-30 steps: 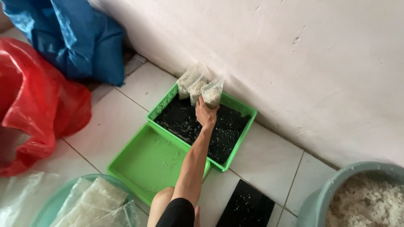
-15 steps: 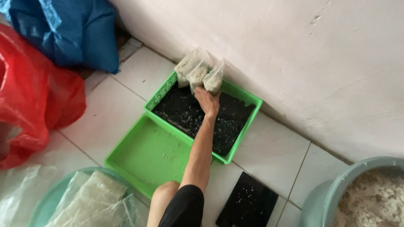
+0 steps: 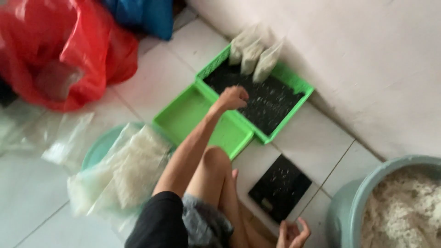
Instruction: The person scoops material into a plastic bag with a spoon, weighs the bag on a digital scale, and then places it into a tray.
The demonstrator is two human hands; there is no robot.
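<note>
My left hand is stretched out over the near edge of a green tray with a dark, speckled bottom. Its fingers are curled in and I see nothing in them. Three small clear bags of white grains lean against the wall at the tray's far end, a hand's length beyond my fingers. A second, shallow green tray lies beside it, under my forearm. My right hand rests low by my leg, fingers apart and holding nothing.
A black flat square plate lies on the white tiles by my knee. A grey-green basin of white grains stands at the right. At the left are a teal basin with plastic bags of white grains, a red plastic bag and a blue bag.
My left hand has drawn back from the small bags at the wall to the tray's near edge and has closed. The view has swung, so the right hand now shows.
</note>
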